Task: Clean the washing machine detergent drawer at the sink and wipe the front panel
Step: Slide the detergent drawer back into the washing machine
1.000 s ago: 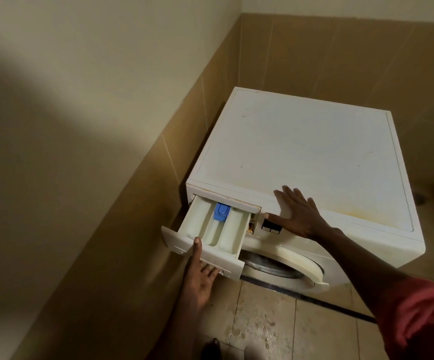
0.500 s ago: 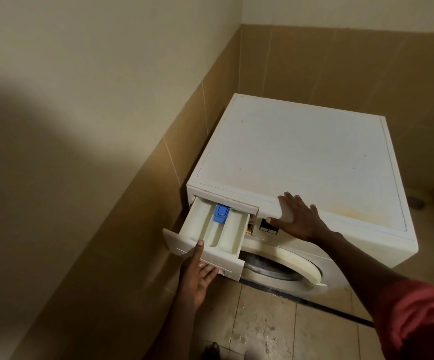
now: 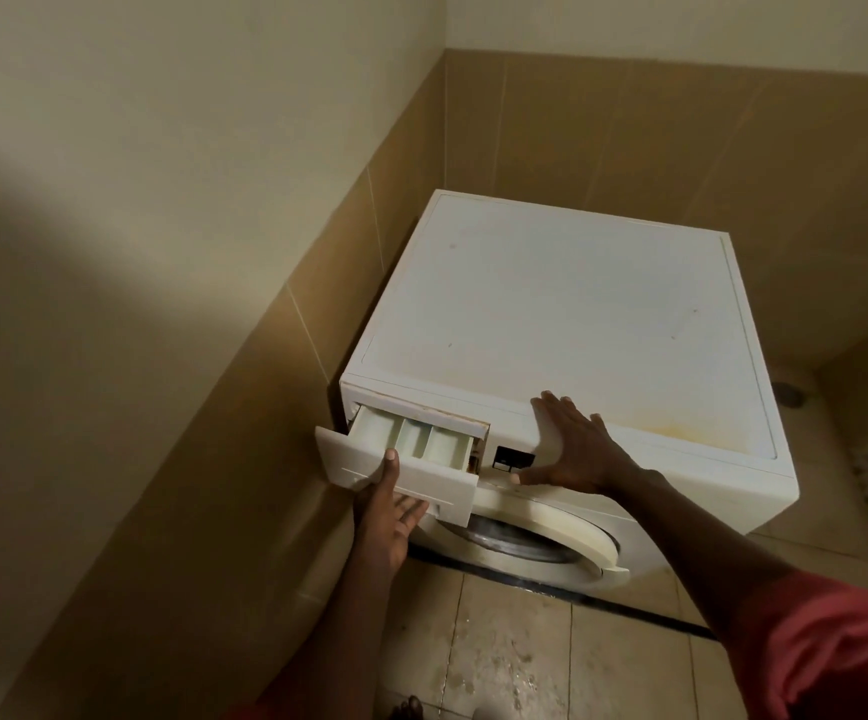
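- Under the drawer front: my left hand (image 3: 388, 517) grips the detergent drawer (image 3: 411, 452), thumb on top, fingers beneath.
- Drawer partly out of the washing machine (image 3: 551, 324), long axis running front-to-back toward me.
- My right hand (image 3: 575, 449) lies open, flat on the machine's front edge, holding nothing.

Cream walls (image 3: 188, 148) above a tan tile band (image 3: 629, 137); wet tiled floor (image 3: 515, 662); dim light, left side shadowed.
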A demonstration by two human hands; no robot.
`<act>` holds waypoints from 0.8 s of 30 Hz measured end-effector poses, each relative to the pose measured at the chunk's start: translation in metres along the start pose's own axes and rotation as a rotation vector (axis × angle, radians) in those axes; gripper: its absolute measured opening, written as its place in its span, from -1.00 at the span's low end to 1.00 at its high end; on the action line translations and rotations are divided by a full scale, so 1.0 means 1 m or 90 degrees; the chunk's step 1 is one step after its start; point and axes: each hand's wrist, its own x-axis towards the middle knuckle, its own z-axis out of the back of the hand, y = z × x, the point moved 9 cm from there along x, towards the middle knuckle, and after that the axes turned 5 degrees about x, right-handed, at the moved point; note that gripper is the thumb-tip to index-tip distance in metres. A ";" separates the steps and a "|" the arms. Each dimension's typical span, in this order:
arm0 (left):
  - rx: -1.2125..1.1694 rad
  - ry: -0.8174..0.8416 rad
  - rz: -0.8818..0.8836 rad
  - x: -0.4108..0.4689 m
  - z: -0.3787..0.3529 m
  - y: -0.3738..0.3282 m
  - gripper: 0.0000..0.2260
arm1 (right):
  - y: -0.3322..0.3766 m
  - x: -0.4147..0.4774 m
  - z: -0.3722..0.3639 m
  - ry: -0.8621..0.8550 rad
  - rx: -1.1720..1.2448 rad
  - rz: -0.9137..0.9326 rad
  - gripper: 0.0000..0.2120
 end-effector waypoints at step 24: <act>0.041 -0.050 0.009 0.057 -0.057 -0.015 -0.74 | -0.008 0.003 -0.001 0.000 -0.009 0.001 0.22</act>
